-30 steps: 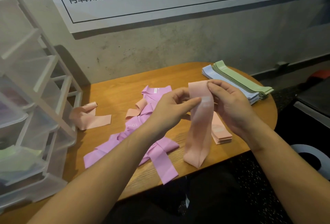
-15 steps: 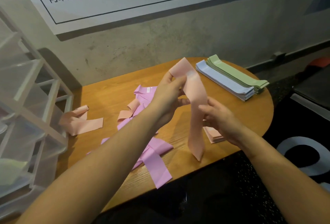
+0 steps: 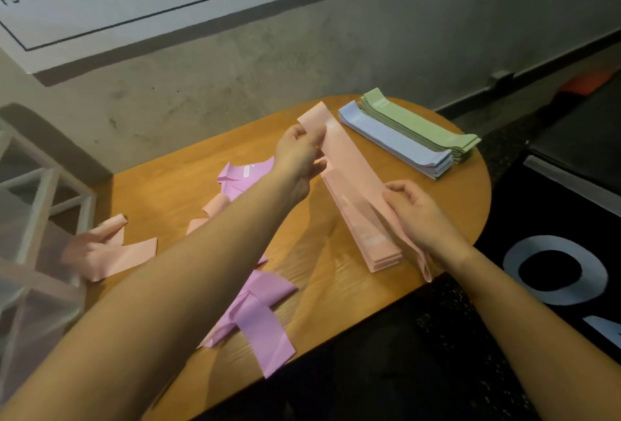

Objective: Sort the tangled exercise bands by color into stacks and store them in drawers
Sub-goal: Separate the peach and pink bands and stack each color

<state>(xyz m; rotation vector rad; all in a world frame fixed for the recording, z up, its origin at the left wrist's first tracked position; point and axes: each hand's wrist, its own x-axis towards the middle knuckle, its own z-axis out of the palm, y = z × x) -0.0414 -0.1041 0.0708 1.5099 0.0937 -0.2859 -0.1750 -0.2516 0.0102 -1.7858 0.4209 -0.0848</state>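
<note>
Head view, inspector A: Storage unit first?

B: A white-framed drawer unit (image 3: pixel 37 236) with translucent drawers stands at the table's left edge; contents are too blurred to identify.

A: The hands?

B: Set apart. The left hand (image 3: pixel 299 155) pinches the far end of a peach band (image 3: pixel 349 158); the right hand (image 3: pixel 420 215) grips its near end. The band is stretched flat just above the peach stack (image 3: pixel 373 246), aligned with it.

A: Other material?

B: Flat, matte strips. A blue stack (image 3: pixel 393 141) and a green stack (image 3: pixel 420 125) lie side by side, touching, at the far right. A tangle of purple bands (image 3: pixel 258 303) lies under the left forearm. Loose peach bands (image 3: pixel 111 256) lie beside the drawer unit.

A: Edges and room?

B: The wooden table (image 3: pixel 447 205) has a rounded right end; the peach stack's near end sits just beside the front edge. Bare wood shows between the peach and blue stacks.
</note>
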